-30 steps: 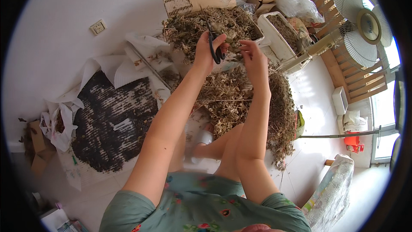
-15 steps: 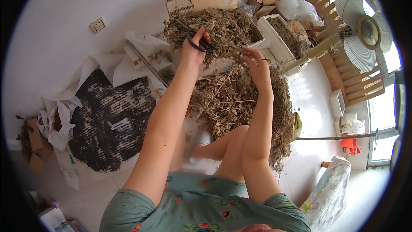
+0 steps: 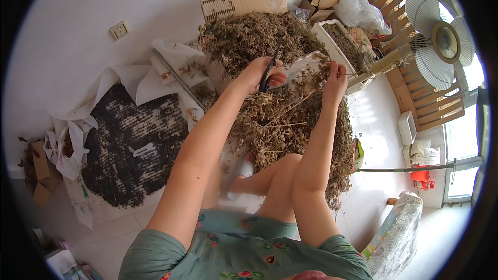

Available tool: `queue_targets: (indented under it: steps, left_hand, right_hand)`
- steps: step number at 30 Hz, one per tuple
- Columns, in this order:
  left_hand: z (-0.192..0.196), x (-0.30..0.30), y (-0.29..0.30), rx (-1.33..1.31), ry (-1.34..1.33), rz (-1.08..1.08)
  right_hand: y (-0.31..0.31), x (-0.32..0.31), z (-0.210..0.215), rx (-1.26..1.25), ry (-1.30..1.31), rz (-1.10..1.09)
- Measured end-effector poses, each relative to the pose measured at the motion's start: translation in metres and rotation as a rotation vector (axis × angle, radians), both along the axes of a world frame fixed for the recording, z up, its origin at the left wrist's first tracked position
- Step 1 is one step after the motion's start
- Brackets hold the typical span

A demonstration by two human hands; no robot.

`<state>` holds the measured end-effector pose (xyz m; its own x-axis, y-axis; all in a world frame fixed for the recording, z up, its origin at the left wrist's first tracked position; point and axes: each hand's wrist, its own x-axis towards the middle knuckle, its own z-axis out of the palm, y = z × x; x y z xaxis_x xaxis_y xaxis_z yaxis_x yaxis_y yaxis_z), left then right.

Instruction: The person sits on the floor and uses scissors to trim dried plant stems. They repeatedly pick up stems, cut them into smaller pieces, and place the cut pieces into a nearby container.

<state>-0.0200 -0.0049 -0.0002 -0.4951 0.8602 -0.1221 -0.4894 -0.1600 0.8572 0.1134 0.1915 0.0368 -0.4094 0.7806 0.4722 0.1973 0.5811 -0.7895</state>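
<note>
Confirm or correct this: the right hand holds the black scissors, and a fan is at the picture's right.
Wrong hand: the head view shows the black scissors in the left hand, not the right hand. A fan is at the picture's right.

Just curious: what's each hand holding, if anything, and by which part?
Left hand: black scissors, by the handles. Right hand: apparently a dried sprig; exact spot unclear.

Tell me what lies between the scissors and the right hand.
The head view shows left fingers, then a gap with dried plants and a pale panel behind.
</note>
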Motion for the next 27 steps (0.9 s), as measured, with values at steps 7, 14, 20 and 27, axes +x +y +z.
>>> queue_targets:
  steps: [7, 14, 20, 27]
  left_hand:
    - [0.006, 0.005, 0.005, -0.062, 0.066, -0.026]
    - [0.002, -0.005, 0.008, -0.061, 0.024, -0.046]
    - [-0.010, -0.010, 0.010, -0.112, 0.067, 0.119]
    - [-0.015, -0.019, 0.009, -0.302, 0.102, 0.144]
  right_hand:
    - [-0.004, 0.001, 0.004, -0.178, 0.139, 0.069]
    - [-0.013, -0.004, 0.006, -0.084, -0.072, 0.094]
    - [-0.038, -0.027, 0.007, -0.068, -0.227, 0.170]
    - [-0.031, -0.046, -0.013, -0.086, -0.232, 0.112]
